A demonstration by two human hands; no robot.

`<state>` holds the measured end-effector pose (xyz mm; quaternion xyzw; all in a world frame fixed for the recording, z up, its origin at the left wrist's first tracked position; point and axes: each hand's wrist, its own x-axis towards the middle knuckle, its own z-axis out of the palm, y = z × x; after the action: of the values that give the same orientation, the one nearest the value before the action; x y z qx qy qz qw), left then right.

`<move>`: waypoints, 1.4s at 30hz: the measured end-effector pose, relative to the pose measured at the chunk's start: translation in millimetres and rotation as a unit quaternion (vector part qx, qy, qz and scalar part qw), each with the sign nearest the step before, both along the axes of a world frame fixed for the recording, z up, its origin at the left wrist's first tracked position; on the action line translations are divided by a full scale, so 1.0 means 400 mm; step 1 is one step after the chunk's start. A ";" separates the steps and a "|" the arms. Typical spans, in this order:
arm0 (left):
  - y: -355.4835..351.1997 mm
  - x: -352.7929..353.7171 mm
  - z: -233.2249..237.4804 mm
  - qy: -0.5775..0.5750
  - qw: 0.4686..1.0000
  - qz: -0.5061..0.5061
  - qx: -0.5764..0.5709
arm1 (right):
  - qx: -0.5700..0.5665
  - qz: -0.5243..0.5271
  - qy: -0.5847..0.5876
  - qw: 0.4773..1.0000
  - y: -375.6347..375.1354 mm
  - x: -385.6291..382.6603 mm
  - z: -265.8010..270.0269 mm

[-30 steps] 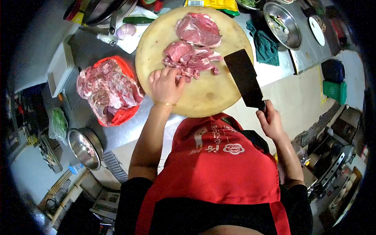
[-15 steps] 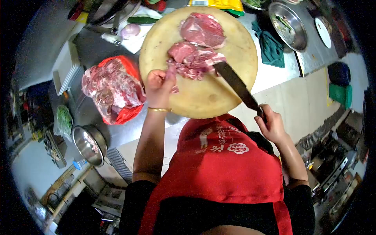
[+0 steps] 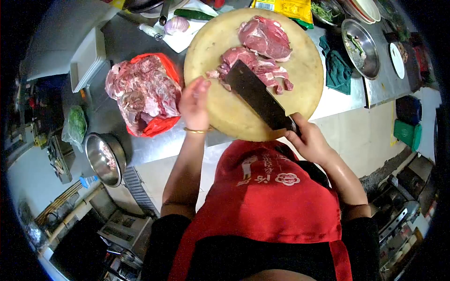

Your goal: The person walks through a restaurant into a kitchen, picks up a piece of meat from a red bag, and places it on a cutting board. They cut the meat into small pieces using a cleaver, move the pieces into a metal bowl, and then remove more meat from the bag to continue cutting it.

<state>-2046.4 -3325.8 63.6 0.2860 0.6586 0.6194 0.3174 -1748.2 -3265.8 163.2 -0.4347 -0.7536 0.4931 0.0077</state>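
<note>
A large cleaver (image 3: pixel 255 93) is in my right hand (image 3: pixel 308 140), its broad blade lying across the round cutting board (image 3: pixel 253 126) with the tip against the cut meat (image 3: pixel 241 56). Small pieces of meat lie on both sides of the blade. Farther back on the board rests a bigger red slab (image 3: pixel 266 38). My left hand (image 3: pixel 195 100) is over the board's left edge, slightly blurred, fingers pointing up and apart, holding nothing visible. Left of it, a big piece of meat (image 3: pixel 145 93) sits on a red plastic bag (image 3: pixel 161 127).
A steel bowl (image 3: pixel 105 159) stands at the lower left, with bagged greens (image 3: pixel 75 122) and white trays (image 3: pixel 89 60) above. Behind are an onion (image 3: pixel 176 25) and a cucumber (image 3: pixel 193 15). A green cloth (image 3: pixel 337 70) and another steel bowl (image 3: pixel 370 58) are at the right.
My left hand has let go of the strip of meat and opened. The cleaver has moved left across the board, its blade now flatter against the meat. The whole view has shifted slightly.
</note>
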 end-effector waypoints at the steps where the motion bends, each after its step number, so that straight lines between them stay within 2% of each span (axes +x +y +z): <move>1: -0.031 -0.013 -0.018 0.343 0.930 -0.129 -0.029 | 0.017 0.000 -0.003 1.000 -0.013 0.009 0.007; 4: -0.090 0.057 -0.008 0.561 0.798 -0.167 -0.145 | 0.078 0.007 -0.003 0.997 -0.049 0.016 0.013; 5: -0.093 0.065 -0.015 0.474 0.860 -0.133 -0.135 | 0.084 0.014 -0.006 0.996 -0.053 0.016 0.010; 8: -0.102 0.038 -0.027 0.472 0.872 -0.113 -0.057 | 0.092 0.052 -0.031 0.994 -0.073 0.012 0.011; 12: -0.084 0.026 -0.016 0.546 0.827 -0.130 -0.020 | 0.106 0.093 -0.062 0.988 -0.095 0.000 0.018; 16: -0.070 0.032 -0.016 0.539 0.833 -0.125 -0.023 | 0.086 0.127 -0.110 0.982 -0.096 -0.028 0.003; 17: -0.068 0.031 -0.018 0.534 0.836 -0.127 -0.016 | 0.070 0.119 -0.105 0.985 -0.087 -0.046 0.008; 20: -0.064 0.035 -0.019 0.537 0.831 -0.144 0.008 | 0.125 0.099 -0.027 0.987 -0.046 -0.138 -0.043; 23: -0.058 0.026 -0.015 0.547 0.823 -0.155 0.005 | 0.084 0.098 -0.063 0.990 -0.003 -0.206 -0.041; 26: -0.033 -0.035 -0.036 0.558 0.820 -0.126 -0.016 | 0.067 0.087 -0.040 0.993 -0.021 -0.110 -0.036; 28: -0.001 -0.085 -0.047 0.556 0.819 -0.133 -0.054 | 0.003 0.052 -0.022 0.998 -0.044 -0.006 -0.018; 31: 0.090 -0.098 -0.057 0.467 0.873 -0.141 -0.007 | -0.021 -0.006 -0.068 0.997 -0.101 0.115 0.039; 33: 0.119 -0.065 -0.057 0.510 0.841 -0.172 -0.055 | -0.009 -0.084 -0.089 0.992 -0.141 0.152 0.078; 34: 0.134 -0.044 -0.056 0.530 0.824 -0.186 -0.077 | 0.046 -0.126 -0.110 0.985 -0.155 0.157 0.079; 36: 0.129 -0.017 -0.051 0.490 0.845 -0.207 -0.047 | 0.137 -0.182 -0.159 0.961 -0.150 0.141 0.072; 37: 0.113 -0.009 -0.041 0.466 0.855 -0.221 -0.045 | 0.200 -0.176 -0.194 0.944 -0.141 0.128 0.061; 38: 0.096 -0.003 -0.029 0.444 0.863 -0.236 -0.044 | 0.204 -0.158 -0.216 0.942 -0.136 0.121 0.057; 39: 0.075 0.009 -0.032 0.450 0.864 -0.226 0.003 | 0.206 -0.142 -0.237 0.939 -0.135 0.113 0.052; 42: 0.013 0.030 -0.039 0.404 0.847 -0.344 0.025 | 0.156 -0.086 -0.252 0.951 -0.176 0.095 0.068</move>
<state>-2034.6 -3320.7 48.1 0.7272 0.5721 0.3165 0.2091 -1710.2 -3336.3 190.6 -0.6010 -0.7585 0.2412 -0.0725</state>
